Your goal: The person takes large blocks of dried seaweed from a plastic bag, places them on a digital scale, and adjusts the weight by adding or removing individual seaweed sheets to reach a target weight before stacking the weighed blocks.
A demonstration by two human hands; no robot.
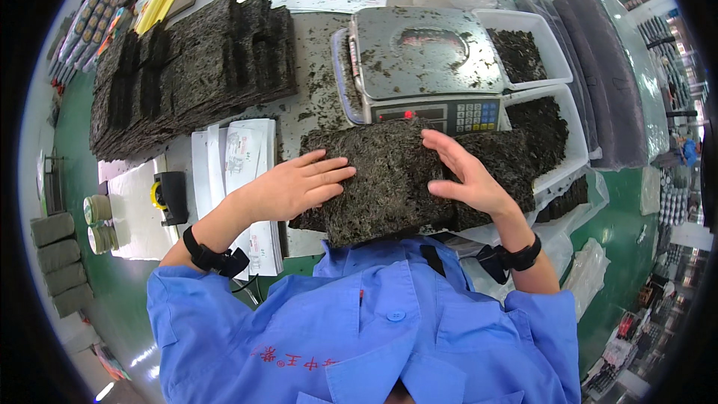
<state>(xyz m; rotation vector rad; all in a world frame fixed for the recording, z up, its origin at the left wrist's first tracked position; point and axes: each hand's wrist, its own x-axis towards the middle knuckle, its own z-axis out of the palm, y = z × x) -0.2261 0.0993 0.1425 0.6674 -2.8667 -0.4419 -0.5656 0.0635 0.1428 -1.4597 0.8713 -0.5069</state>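
In front of my chest lies a dark, rough rectangular slab of dried seaweed [387, 185]. My left hand [303, 185] rests flat over its left side, fingers stretched and slightly apart. At the right edge my right hand [468, 174] stands with thumb and fingers spread, gripping nothing; contact with the edge is hard to tell. More seaweed sheets [496, 163] lie under and to the right of the slab. Just beyond it is a digital weighing scale [426, 67], its steel pan sprinkled with seaweed crumbs. The slab hides part of the scale's front.
Tall stacks of seaweed sheets [196, 67] stand at the back left. Printed papers [247, 157] and a black tape dispenser [171, 199] lie nearer. White plastic bins [578, 123] of seaweed pieces flank the scale. Farther right are plastic-wrapped dark bundles [606, 78]. Clear plastic film [583, 207] hangs at the right.
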